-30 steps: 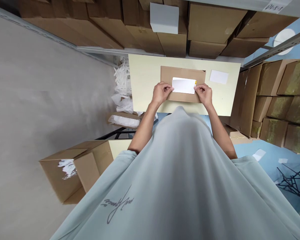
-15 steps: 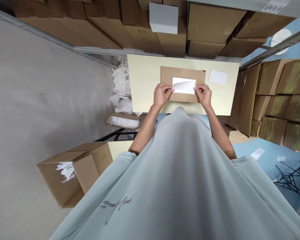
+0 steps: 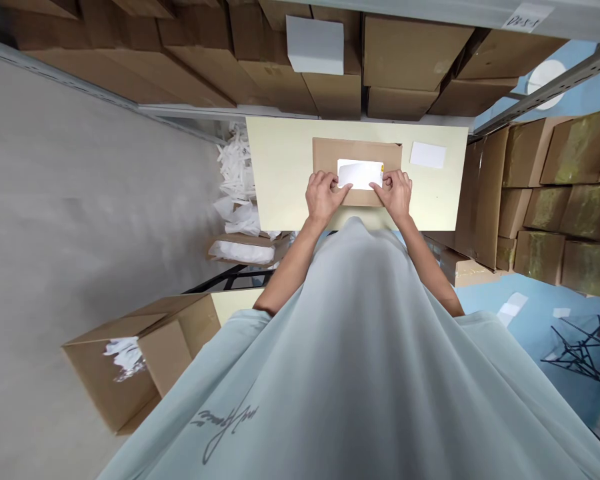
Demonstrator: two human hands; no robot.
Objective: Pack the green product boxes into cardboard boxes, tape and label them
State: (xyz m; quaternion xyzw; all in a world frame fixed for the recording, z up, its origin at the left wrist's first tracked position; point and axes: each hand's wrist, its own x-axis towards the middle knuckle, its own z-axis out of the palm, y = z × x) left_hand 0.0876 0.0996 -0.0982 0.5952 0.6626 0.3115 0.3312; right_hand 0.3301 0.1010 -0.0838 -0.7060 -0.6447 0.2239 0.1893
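Observation:
A white sheet of paper (image 3: 360,175) with a small yellow mark at its right edge lies over a flat brown cardboard piece (image 3: 325,155). My left hand (image 3: 324,195) pinches the sheet's left end, its thumb on the lower left corner and the fingers curled beside the edge. At the opposite end, my right hand (image 3: 396,192) pinches the paper too, with the thumb at the lower right corner. Whether the underside touches the cardboard all over I cannot tell. Both rest above the pale yellow tabletop (image 3: 285,173).
Another white paper (image 3: 428,155) lies on the tabletop to the right. Behind the table, a metal shelf holds several cardboard boxes (image 3: 400,53). More taped boxes (image 3: 577,157) are stacked at right. White packing scraps (image 3: 236,163) lie left, and an open carton (image 3: 130,380) stands at lower left.
My thumbs have moved onto the sheet's lower corners, and my fingers have shifted to its sides. The paper looks flatter than before. The whole view has shifted slightly.

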